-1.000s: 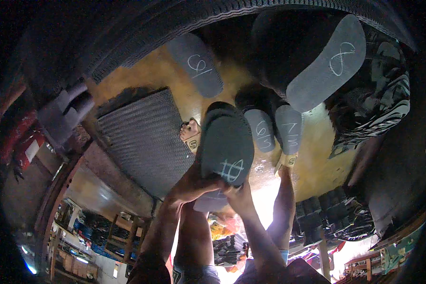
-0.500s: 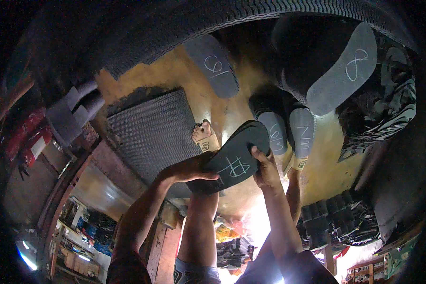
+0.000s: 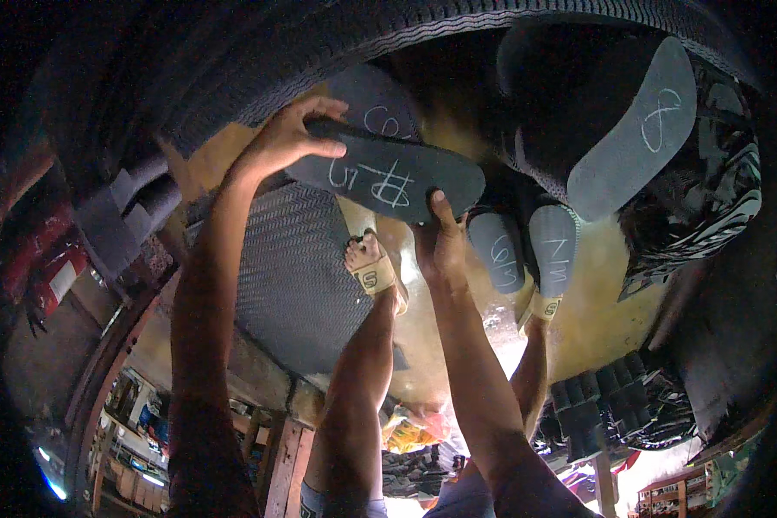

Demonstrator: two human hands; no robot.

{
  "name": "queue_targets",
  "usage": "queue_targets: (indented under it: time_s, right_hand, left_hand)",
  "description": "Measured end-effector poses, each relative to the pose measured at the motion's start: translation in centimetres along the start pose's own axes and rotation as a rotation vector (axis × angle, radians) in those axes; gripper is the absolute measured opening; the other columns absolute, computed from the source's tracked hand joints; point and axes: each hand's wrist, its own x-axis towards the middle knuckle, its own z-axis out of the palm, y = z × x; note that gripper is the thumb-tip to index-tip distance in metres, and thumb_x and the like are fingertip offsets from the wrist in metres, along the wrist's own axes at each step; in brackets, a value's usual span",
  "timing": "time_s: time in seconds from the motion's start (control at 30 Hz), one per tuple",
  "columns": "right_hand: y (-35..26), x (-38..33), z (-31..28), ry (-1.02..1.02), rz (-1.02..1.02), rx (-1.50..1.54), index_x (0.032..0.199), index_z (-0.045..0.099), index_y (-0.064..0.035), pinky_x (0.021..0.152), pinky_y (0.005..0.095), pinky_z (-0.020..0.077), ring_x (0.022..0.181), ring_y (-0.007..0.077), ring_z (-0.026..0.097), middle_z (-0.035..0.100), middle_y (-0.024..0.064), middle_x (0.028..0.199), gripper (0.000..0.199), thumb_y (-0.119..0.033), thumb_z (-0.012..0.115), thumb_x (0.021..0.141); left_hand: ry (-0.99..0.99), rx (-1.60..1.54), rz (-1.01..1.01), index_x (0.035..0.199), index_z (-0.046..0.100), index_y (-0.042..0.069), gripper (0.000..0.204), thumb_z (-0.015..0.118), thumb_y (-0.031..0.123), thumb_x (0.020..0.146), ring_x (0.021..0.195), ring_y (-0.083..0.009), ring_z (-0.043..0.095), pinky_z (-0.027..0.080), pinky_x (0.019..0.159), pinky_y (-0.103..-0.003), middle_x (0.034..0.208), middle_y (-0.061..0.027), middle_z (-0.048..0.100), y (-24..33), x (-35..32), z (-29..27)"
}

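A dark shoe sole (image 3: pixel 375 160) with chalk marks is stretched out lengthwise between my two hands. My left hand (image 3: pixel 285 142) grips its left end, thumb on the marked face and fingers over the far edge. My right hand (image 3: pixel 440 246) pinches the right part from below, thumb on the marked face; its other fingers are mostly hidden behind the sole. Behind the held sole, a grey chalk-marked sole (image 3: pixel 393 121) is partly covered. Just right of my right hand are two upright grey soles, a left one (image 3: pixel 492 233) and a right one (image 3: pixel 554 237).
A tall stack topped by a large grey sole (image 3: pixel 630 134) stands at the far right, beside a black patterned bag (image 3: pixel 729 186). Ridged rubber sheet (image 3: pixel 276 268) lies at left near my sandalled foot (image 3: pixel 371 263). More ridged rubber (image 3: pixel 388 24) arches across the back.
Both hands have carried the sole up and leftward and turned it flatter across the view. My left hand has shifted to its far left end. My left foot appears slightly lower.
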Motion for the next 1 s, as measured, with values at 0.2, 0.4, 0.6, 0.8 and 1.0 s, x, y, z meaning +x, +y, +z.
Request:
queue_targets:
  time_s: [0.2, 0.4, 0.6, 0.8, 1.0]
  right_hand:
    - [2.2, 4.0, -1.2, 0.210, 0.069, -0.511, 0.150, 0.037, -0.0059, 0.110, 0.0365, 0.0406, 0.131, 0.0224, 0.050, 0.058, 0.0116, 0.136, 0.076, -0.029, 0.080, 0.091]
    - [0.0, 5.8, -2.0, 0.178, 0.012, -0.428, 0.144, 0.037, -0.0026, 0.108, 0.0364, 0.0438, 0.121, 0.0215, 0.058, 0.061, 0.0125, 0.133, 0.076, -0.024, 0.084, 0.088]
    - [-0.9, 5.9, -1.7, 0.102, -0.052, -0.522, 0.136, 0.042, 0.0035, 0.100, 0.0337, 0.0494, 0.109, 0.0222, 0.063, 0.067, 0.0132, 0.121, 0.070, -0.022, 0.086, 0.087]
    - [2.3, 3.4, -3.2, 0.109, -0.098, -0.655, 0.141, 0.041, 0.0028, 0.109, 0.0350, 0.0406, 0.124, 0.0224, 0.056, 0.059, 0.0148, 0.137, 0.066, -0.024, 0.079, 0.093]
    - [3.9, 4.6, -2.8, 0.212, -0.051, -0.341, 0.143, 0.042, 0.0027, 0.109, 0.0349, 0.0418, 0.123, 0.0227, 0.057, 0.061, 0.0156, 0.134, 0.063, -0.023, 0.076, 0.096]
  left_hand:
    - [0.274, -0.008, -0.058, 0.147, 0.047, -0.001, 0.089, 0.091, 0.032, 0.077, 0.127, -0.0273, 0.057, 0.042, 0.112, -0.040, 0.139, -0.0148, 0.059, -3.4, 4.9, 1.6]
    - [0.458, -0.960, -0.408, 0.157, 0.037, 0.015, 0.097, 0.083, 0.057, 0.082, 0.140, -0.0229, 0.045, 0.033, 0.117, -0.052, 0.153, -0.0042, 0.048, -5.6, 2.9, 7.4]
    - [0.654, -0.916, -0.399, 0.153, 0.045, 0.018, 0.082, 0.083, 0.047, 0.086, 0.135, -0.0211, 0.051, 0.032, 0.116, -0.051, 0.146, -0.0020, 0.057, -5.2, 3.4, 8.7]
    - [0.530, -0.762, -0.229, 0.147, 0.043, 0.004, 0.088, 0.086, 0.044, 0.082, 0.134, -0.0244, 0.046, 0.038, 0.110, -0.042, 0.149, -0.0102, 0.048, -3.9, 4.1, 7.9]
    - [0.714, -0.502, -0.324, 0.151, 0.039, 0.003, 0.083, 0.076, 0.046, 0.090, 0.133, -0.0241, 0.047, 0.037, 0.110, -0.042, 0.149, -0.0115, 0.048, -3.9, 4.7, 7.0]
